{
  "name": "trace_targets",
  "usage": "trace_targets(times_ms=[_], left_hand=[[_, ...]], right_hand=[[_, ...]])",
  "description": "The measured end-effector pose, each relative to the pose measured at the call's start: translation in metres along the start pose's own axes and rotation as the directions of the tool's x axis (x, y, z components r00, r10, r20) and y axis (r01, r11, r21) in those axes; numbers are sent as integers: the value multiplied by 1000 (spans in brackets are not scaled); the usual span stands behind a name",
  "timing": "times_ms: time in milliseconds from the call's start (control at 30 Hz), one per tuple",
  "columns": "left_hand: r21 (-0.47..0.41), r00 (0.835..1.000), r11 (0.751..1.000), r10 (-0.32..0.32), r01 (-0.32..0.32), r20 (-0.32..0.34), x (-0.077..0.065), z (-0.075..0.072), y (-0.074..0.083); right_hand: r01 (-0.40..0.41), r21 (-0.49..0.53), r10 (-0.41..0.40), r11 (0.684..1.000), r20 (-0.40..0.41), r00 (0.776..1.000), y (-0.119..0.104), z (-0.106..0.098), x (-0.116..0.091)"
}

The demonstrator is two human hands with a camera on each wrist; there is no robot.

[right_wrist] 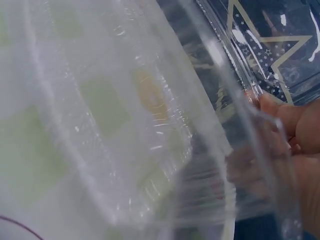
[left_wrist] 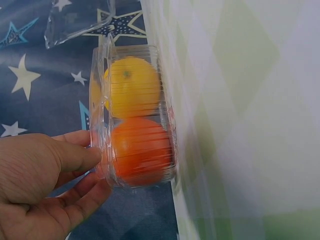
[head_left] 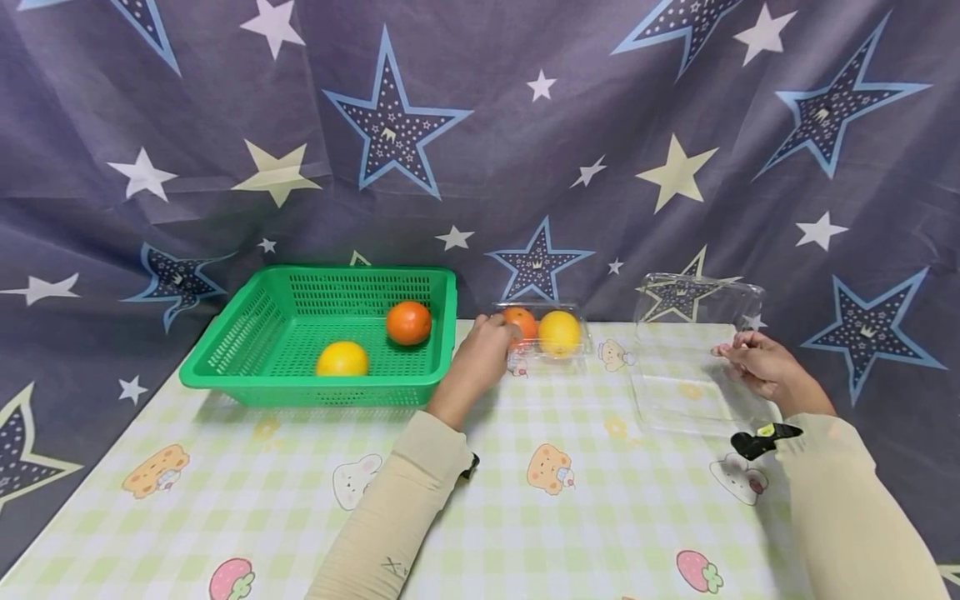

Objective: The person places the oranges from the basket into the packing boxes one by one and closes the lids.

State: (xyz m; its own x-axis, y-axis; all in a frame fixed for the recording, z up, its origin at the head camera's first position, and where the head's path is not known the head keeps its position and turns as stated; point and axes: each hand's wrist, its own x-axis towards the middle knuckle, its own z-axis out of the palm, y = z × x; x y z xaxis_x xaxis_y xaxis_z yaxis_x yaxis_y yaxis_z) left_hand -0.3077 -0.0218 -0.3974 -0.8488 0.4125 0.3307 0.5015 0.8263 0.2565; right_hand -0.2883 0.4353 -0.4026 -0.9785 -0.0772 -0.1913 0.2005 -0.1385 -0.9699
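My left hand (head_left: pixel 480 360) grips the near end of a small clear plastic box (left_wrist: pixel 107 100). Inside it lie an orange-red round fruit (left_wrist: pixel 140 152) and a yellow round fruit (left_wrist: pixel 132 85), side by side. In the left wrist view, thumb and fingers pinch the box's edge. On the right, a larger clear plastic clamshell container (head_left: pixel 675 404) stands with its lid (head_left: pixel 701 287) raised. My right hand (head_left: pixel 768 371) pinches its right edge where lid and base meet; in the right wrist view, some fingers show blurred through the plastic.
A green slotted basket (head_left: pixel 322 392) stands at the left, holding a yellow round fruit (head_left: pixel 342 359) and an orange-red one (head_left: pixel 408 323). Behind the table hangs a dark star-patterned cloth (head_left: pixel 480 150). A checked cloth (head_left: pixel 480 533) with cartoon prints covers the table.
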Motion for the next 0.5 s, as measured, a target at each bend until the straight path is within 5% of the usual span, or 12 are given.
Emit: trace_targets(times_ms=[500], left_hand=[[-7,1000,1000,-5,5,10,0,-1,1]], right_hand=[[4,-24,-4,1000,-11,1000,-2,14,-12]])
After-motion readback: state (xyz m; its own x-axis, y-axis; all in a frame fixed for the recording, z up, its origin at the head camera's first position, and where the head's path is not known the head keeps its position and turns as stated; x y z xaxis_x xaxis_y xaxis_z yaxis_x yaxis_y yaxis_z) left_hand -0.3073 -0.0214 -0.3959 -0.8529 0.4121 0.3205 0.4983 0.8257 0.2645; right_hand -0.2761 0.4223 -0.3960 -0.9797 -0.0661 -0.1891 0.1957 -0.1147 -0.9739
